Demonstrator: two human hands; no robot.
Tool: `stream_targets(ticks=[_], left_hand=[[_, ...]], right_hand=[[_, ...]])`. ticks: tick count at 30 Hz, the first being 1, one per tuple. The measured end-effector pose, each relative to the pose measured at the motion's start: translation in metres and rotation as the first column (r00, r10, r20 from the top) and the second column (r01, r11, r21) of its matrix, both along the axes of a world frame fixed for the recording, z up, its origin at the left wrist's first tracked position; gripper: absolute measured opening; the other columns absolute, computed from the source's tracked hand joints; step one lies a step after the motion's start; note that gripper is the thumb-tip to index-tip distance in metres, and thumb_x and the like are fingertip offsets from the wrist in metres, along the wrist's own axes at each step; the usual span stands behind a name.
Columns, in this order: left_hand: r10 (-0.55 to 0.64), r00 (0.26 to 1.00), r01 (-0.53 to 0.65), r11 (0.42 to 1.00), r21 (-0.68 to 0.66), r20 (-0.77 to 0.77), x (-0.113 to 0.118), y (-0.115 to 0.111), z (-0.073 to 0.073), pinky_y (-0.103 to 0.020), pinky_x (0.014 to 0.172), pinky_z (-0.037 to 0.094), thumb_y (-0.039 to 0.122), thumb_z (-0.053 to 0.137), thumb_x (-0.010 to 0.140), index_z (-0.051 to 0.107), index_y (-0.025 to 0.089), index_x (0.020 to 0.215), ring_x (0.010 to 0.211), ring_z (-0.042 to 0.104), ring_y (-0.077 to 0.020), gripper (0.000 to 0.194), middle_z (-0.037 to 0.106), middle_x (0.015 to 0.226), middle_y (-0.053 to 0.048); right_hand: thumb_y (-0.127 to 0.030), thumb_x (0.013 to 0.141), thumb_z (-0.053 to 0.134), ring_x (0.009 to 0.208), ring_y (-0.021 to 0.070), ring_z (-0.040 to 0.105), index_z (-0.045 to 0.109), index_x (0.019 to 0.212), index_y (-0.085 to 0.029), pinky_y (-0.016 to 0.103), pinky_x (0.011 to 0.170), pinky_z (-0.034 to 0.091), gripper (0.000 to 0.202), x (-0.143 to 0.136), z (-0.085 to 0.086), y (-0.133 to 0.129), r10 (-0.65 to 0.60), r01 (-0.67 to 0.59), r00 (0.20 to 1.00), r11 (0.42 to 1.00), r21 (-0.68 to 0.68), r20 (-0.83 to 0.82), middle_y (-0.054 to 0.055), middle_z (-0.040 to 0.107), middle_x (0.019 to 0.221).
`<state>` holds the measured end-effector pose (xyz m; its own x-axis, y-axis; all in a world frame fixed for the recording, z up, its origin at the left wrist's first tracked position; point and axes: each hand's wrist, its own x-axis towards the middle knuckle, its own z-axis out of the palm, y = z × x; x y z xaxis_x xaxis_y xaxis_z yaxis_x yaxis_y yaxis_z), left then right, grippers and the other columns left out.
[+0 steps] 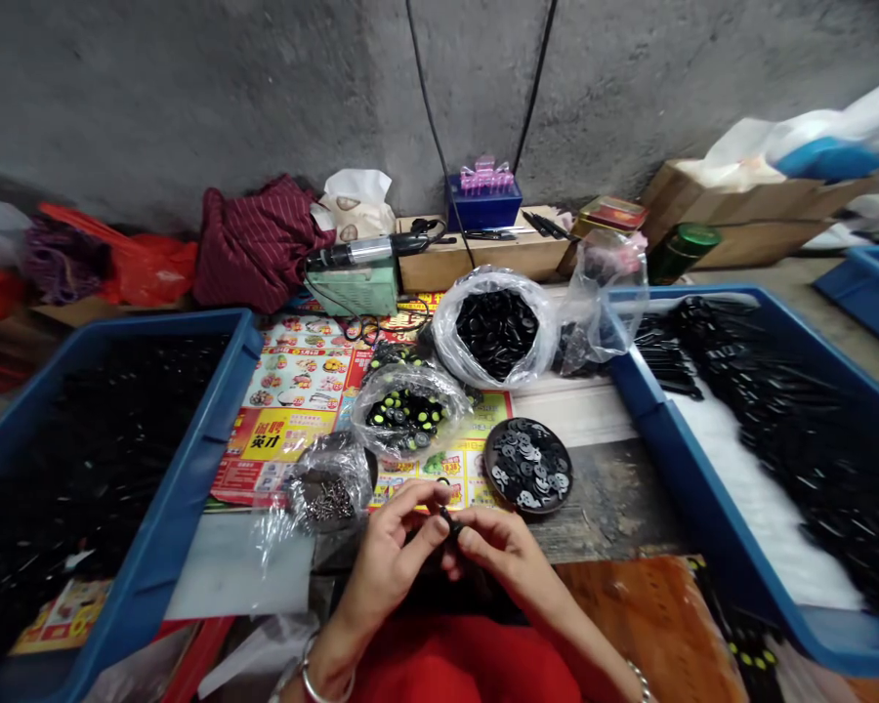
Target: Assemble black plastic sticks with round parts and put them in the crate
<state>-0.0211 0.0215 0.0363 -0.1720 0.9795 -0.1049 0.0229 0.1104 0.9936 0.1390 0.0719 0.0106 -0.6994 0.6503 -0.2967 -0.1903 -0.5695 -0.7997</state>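
Note:
My left hand [394, 552] and my right hand [504, 549] meet at the front of the bench, fingertips pinched on a small black part [450, 519]. A little ring shows at its top end; the fingers hide most of the rest. Just beyond my right hand is a round dark dish [489, 471] of flat grey and black pieces. Beyond my left hand lies a plastic-lined bowl of small screws [329, 500]. Farther back are a clear bag of black and yellow-green parts [405, 418] and a larger bag of black oval pieces [499, 332].
Blue bins flank me: the left bin [245, 342] holds dark parts, the right bin [651, 430] long black pieces. A power screwdriver [366, 251] lies on a green box [358, 288] at the back. Printed flyers [293, 391] cover part of the bench.

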Motion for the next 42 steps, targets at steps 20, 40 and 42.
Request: stream_targets(ticks=[20,40,42], left_hand=[[0.084,0.988,-0.070,0.991,-0.113,0.127,0.005,-0.008,-0.008,-0.026,0.074,0.052,0.029,0.070,0.078,0.071,0.018,0.096,0.081,0.065,-0.0209,0.022,0.071,0.088,-0.006],[0.323,0.929,-0.288,0.937,-0.197,0.180,-0.009,-0.015,0.006,-0.023,0.057,0.044,0.036,0.073,0.075,0.069,0.013,0.095,0.052,0.055,-0.0121,0.031,0.066,0.064,-0.001],[0.310,0.932,-0.272,0.940,-0.204,0.188,-0.008,-0.016,0.005,-0.021,0.052,0.039,0.037,0.072,0.076,0.067,0.014,0.096,0.050,0.051,-0.0098,0.030,0.064,0.063,0.000]], right_hand=[[-0.043,0.087,0.060,0.053,0.0123,0.055,0.072,0.077,-0.013,0.023,0.054,0.043,0.035,0.005,-0.001,-0.006,-0.019,-0.056,0.971,0.950,0.307,0.237,0.004,0.068,0.065],[-0.003,0.087,0.053,0.089,0.0251,0.058,0.066,0.098,-0.017,0.033,0.075,0.049,0.022,-0.028,-0.005,0.032,-0.377,-0.513,0.742,0.211,0.832,0.554,0.012,0.066,0.099],[-0.003,0.087,0.053,0.084,0.0245,0.056,0.065,0.093,-0.018,0.032,0.071,0.048,0.020,-0.033,-0.007,0.032,-0.384,-0.548,0.719,0.198,0.812,0.579,0.011,0.064,0.094]])
